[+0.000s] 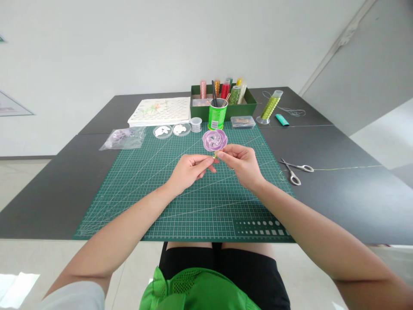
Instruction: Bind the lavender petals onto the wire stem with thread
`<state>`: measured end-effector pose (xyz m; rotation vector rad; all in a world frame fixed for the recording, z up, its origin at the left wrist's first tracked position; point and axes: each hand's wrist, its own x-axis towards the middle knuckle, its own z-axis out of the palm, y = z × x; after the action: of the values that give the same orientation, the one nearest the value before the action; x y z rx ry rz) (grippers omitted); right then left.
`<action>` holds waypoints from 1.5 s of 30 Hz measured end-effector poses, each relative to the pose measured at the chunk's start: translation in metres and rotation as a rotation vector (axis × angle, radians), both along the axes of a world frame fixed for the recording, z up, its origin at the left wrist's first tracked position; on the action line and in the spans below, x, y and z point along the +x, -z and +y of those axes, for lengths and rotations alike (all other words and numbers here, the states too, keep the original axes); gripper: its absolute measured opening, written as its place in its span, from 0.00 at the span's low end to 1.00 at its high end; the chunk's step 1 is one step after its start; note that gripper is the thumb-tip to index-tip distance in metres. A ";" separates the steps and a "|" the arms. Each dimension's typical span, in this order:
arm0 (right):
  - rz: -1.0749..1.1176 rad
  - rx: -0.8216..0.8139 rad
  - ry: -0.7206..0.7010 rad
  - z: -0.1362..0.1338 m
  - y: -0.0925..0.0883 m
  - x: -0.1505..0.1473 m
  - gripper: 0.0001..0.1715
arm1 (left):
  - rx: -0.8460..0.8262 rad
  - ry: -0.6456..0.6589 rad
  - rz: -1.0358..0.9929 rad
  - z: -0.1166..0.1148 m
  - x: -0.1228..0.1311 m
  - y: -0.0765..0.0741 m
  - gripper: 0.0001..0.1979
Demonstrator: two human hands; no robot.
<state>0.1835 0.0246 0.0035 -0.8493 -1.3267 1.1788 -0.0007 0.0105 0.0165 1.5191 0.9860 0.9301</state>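
Note:
A purple artificial flower (214,140) with layered round petals is held upright over the green cutting mat (155,181). Just under its head, my right hand (240,162) pinches the short stem, where a bit of yellow-green thread shows. My left hand (193,170) has thumb and index finger closed on the lower end of the same stem. The two hands' fingertips nearly meet there. A thin thread runs across the table at the right, past a pair of scissors (295,170) lying spread; its link to the stem is hard to make out.
Behind the flower stand a green can (217,116) with sticks and a dark green box (248,110) of thread spools. A yellow-green spool (271,105) leans at right. Left lie a plastic bag (125,137), dishes of white pieces (162,131) and a white stack (161,111).

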 end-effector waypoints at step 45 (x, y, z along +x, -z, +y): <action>-0.100 0.094 -0.042 0.002 0.001 0.004 0.14 | -0.091 0.170 0.059 0.009 -0.015 -0.012 0.17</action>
<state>0.1879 0.0270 0.0024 -0.8249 -1.4766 1.1092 -0.0160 0.0199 0.0287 1.5342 0.9133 0.7150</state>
